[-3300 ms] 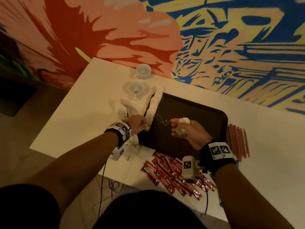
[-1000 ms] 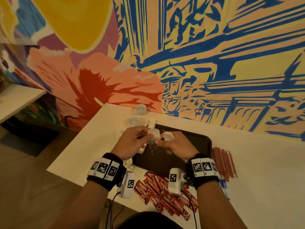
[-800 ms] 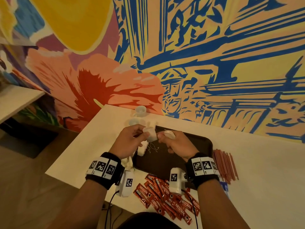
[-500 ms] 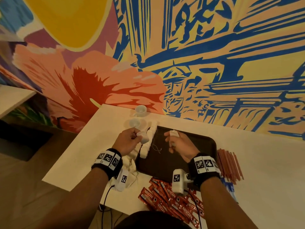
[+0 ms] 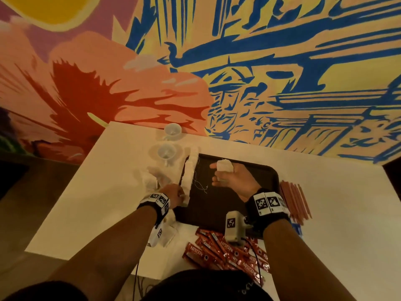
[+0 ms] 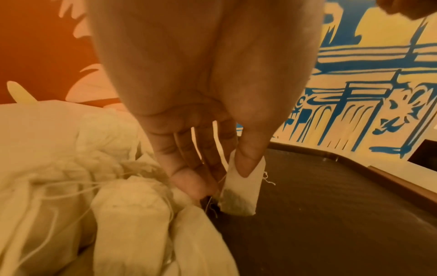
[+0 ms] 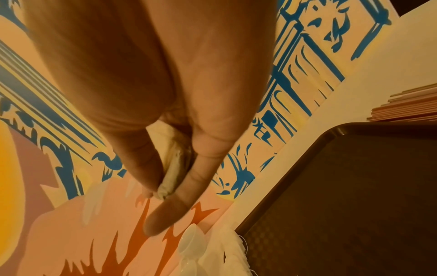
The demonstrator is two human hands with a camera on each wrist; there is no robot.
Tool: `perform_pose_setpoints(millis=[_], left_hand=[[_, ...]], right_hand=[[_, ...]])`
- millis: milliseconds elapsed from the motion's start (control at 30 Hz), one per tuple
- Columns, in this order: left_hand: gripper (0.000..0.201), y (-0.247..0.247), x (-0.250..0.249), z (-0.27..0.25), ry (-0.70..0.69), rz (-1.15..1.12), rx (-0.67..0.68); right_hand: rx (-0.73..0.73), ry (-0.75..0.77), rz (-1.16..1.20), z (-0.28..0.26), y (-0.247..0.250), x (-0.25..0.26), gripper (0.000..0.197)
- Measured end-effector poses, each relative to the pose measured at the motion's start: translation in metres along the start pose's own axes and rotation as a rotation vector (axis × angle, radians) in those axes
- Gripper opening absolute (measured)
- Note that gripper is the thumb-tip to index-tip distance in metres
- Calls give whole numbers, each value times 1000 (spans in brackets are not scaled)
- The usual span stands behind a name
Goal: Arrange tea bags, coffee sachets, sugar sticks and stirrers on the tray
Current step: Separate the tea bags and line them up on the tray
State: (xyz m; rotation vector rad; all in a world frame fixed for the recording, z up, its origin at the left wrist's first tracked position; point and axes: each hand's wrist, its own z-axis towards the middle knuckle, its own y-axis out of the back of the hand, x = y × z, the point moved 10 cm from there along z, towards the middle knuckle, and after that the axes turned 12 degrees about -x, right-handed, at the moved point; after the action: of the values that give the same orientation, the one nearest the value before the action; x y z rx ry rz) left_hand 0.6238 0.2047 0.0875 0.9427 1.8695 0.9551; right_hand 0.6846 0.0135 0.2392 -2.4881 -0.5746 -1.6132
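Here your left hand (image 5: 173, 195) is down at the near left edge of the dark tray (image 5: 221, 211), thumb and fingers (image 6: 189, 184) pinching one tea bag (image 6: 241, 192) by its top so that it stands upright with its lower end on the tray floor. It sits at the near end of the row of tea bags (image 5: 189, 170) that runs along the tray's left side, with loose strings trailing onto the dark surface beside it. Just left of the tray, on the white table (image 5: 104, 192), lies the loose heap of tea bags (image 5: 152, 181) not yet placed.

Your right hand (image 5: 232, 179) is raised over the tray's middle, palm turned up, fingers curled round a small bunch of tea bags (image 5: 224, 166); from the wrist view they are squeezed between thumb and forefinger.

The red coffee sachets (image 5: 225, 255) lie in a pile on the table in front of the tray, near your body. The reddish-brown sticks (image 5: 294, 200) lie in a bundle just right of the tray; whether they are stirrers or sugar sticks you cannot tell from here. Two white cups (image 5: 169, 140) stand beyond the heap, near the painted wall (image 5: 260, 61).
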Motion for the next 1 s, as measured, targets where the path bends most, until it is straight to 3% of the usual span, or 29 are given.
perform_pose_setpoints(millis=[267,567,733,867,1000], left_hand=[[33,0,9,14,-14,30,-22],[32,23,-4,21,-15,21,-179],[25,74,-27,15,-2,-304,-303],[16,139,-73,-9,-132,-613,-362],[17,179,-117,-49,-243,-760,-339]], right_hand=[[-65,-15,115,0,8,8,21],[2,-68,216,-7,7,14,33],[-79,55,209,-14,31,36,23],[-123,180,234,-24,53,57,26],[-156,285,210,-36,67,80,27]])
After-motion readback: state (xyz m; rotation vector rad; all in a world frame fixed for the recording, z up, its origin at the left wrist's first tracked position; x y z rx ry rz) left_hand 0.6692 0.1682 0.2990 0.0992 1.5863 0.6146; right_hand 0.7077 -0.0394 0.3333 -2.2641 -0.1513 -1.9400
